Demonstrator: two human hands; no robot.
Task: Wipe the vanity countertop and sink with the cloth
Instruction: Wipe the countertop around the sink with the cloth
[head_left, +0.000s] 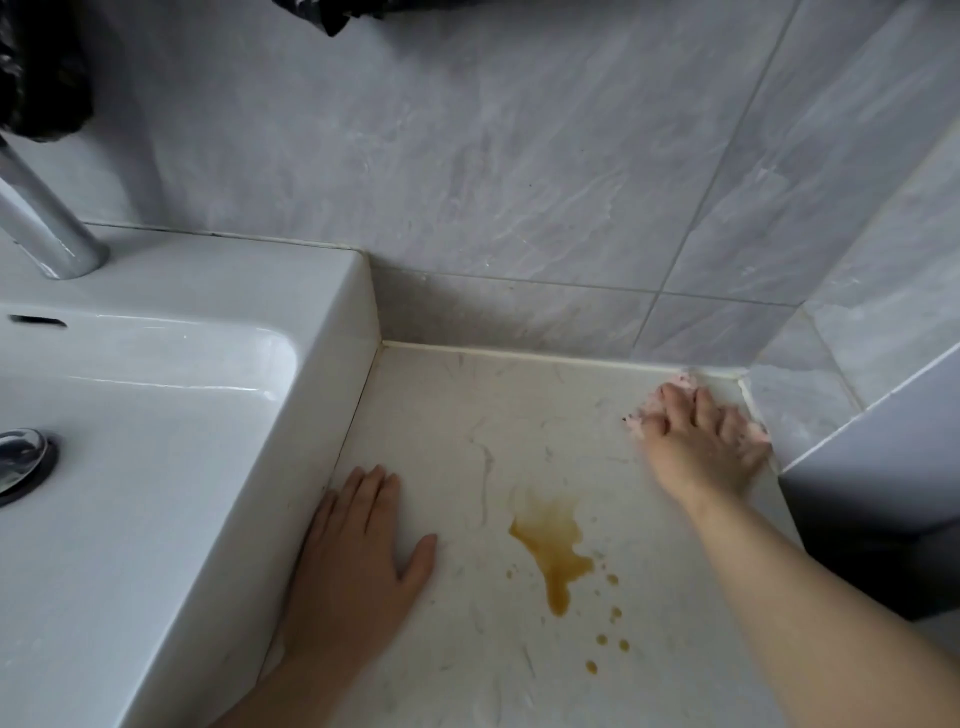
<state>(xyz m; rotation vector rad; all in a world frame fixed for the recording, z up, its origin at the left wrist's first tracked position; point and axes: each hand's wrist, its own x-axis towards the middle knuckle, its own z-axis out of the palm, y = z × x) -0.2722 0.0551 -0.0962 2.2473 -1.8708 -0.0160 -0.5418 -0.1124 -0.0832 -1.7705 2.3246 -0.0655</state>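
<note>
We have one wide-angle view, worn on the head, looking forward and steeply down at the counter (467, 441) from close above. It faces the tiled wall (519, 182) and its right corner. The sink (182, 415) fills the left side, and the left hand (358, 551) and right hand (701, 447) enter from below.
</note>
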